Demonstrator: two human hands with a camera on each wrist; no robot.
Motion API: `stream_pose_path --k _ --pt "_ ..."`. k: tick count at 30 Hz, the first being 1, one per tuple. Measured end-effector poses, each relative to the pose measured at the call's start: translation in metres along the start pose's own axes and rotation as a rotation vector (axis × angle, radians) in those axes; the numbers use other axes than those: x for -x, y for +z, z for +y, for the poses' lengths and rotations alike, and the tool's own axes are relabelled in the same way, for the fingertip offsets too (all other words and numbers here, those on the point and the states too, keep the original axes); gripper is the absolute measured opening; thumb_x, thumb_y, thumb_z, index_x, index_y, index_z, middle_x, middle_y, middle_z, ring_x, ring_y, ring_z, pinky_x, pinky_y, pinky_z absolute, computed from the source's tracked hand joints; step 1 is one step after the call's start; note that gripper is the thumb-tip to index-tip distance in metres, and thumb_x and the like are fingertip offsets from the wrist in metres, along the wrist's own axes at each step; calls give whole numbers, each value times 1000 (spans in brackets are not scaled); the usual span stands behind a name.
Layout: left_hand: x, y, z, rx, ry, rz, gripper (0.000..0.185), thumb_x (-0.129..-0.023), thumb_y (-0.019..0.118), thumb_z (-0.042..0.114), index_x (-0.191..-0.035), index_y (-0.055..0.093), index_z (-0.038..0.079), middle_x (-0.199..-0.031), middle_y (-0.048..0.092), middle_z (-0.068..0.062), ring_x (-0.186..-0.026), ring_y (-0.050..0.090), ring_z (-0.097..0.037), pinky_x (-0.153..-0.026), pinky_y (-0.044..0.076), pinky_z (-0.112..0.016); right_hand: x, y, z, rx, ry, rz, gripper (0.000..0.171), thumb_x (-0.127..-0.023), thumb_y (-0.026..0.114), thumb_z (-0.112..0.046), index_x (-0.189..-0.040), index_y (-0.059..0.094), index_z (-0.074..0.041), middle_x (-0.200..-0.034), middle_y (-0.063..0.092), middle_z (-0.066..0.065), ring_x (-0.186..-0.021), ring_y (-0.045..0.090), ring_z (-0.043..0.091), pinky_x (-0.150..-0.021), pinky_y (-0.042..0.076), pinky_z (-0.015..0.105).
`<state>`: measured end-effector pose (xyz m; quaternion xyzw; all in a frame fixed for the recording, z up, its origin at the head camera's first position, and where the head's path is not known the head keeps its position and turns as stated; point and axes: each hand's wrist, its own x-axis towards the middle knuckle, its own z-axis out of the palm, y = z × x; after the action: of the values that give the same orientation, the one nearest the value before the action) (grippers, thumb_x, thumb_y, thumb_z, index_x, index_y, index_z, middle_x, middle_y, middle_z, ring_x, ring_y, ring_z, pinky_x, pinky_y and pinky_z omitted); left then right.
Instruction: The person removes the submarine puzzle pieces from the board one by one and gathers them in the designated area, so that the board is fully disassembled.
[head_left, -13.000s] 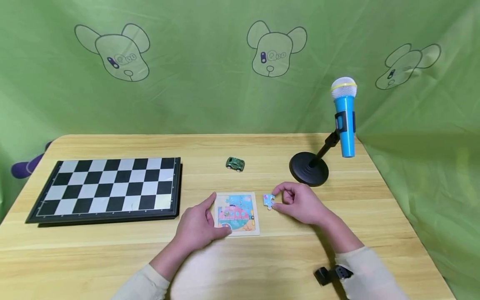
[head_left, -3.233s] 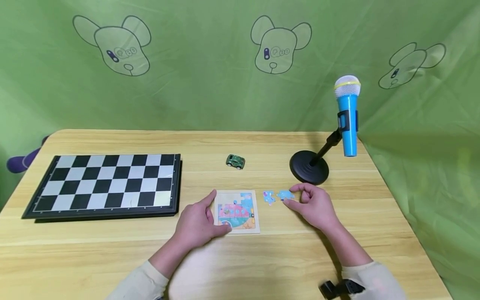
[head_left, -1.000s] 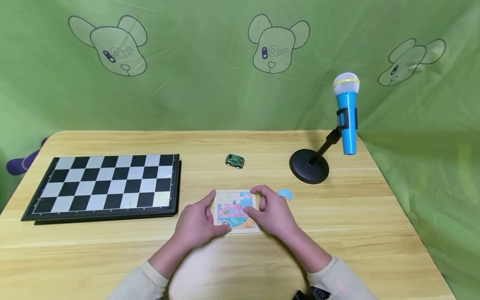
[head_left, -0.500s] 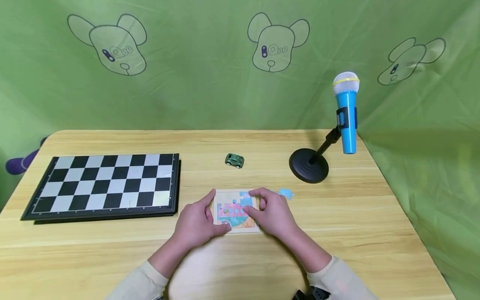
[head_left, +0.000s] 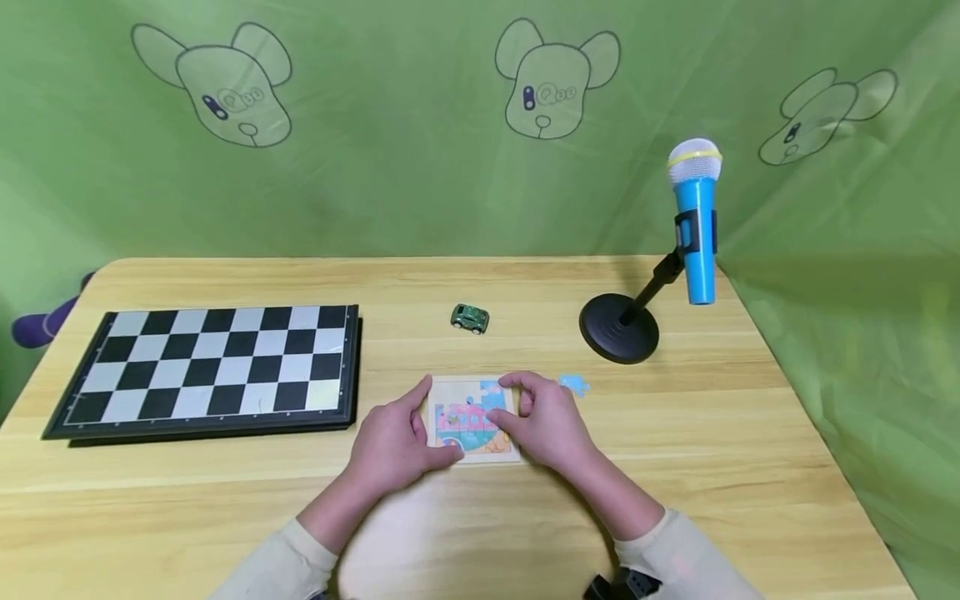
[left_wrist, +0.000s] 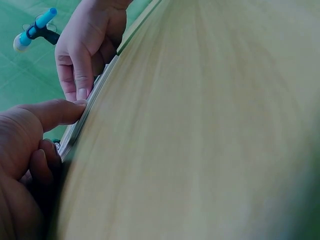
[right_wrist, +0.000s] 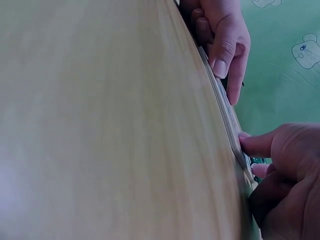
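Wooden puzzle board (head_left: 474, 417): one; loose piece (head_left: 573, 384): one.

The right hand (head_left: 543, 421) left the loose blue puzzle piece (head_left: 573, 384) on the worktop (head_left: 750, 442) and moved over to the puzzle board's (head_left: 472, 417) right edge. The second loose piece beside the board was gone from view.

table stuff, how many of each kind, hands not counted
chessboard: 1
toy car: 1
microphone on stand: 1
puzzle board: 1
loose puzzle piece: 1
total: 5
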<state>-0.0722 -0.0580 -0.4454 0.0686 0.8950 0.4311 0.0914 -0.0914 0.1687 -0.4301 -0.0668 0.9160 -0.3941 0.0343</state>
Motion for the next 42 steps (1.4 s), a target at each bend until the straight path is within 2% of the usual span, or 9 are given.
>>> stream_pose_path --k 11,28,35,42 --pt "1 3 -2 14 6 2 106 -64 93 36 -150 43 1 -60 53 7 -50 48 -11 -46 37 -30 0 1 0 -7 60 -36 42 -81 85 -15 -116 63 -7 -67 45 1 -57 39 14 -61 40 33" --pt "1 1 -1 5 -1 3 107 -63 93 37 -150 43 2 -60 53 7 -50 48 -11 -46 37 -30 1 -2 -2 -18 68 -30 45 -80 86 -16 -114 57 -10 -68 46 2 -58 40 15 -59 39 32" --pt "1 1 -1 12 10 10 106 -63 94 35 -150 43 1 -60 53 7 -50 48 -10 -46 37 -30 1 -2 -1 -27 46 -24 39 -80 87 -16 -106 58 -10 -65 44 1 -56 39 14 -56 37 31" --pt "1 0 0 -1 2 3 107 -63 93 38 -150 43 2 -59 53 7 -50 47 -10 -46 37 -30 -2 -4 0 -20 -4 -65 47 -82 84 -15 -124 63 -13 -63 42 -2 -54 36 11 -57 37 30"
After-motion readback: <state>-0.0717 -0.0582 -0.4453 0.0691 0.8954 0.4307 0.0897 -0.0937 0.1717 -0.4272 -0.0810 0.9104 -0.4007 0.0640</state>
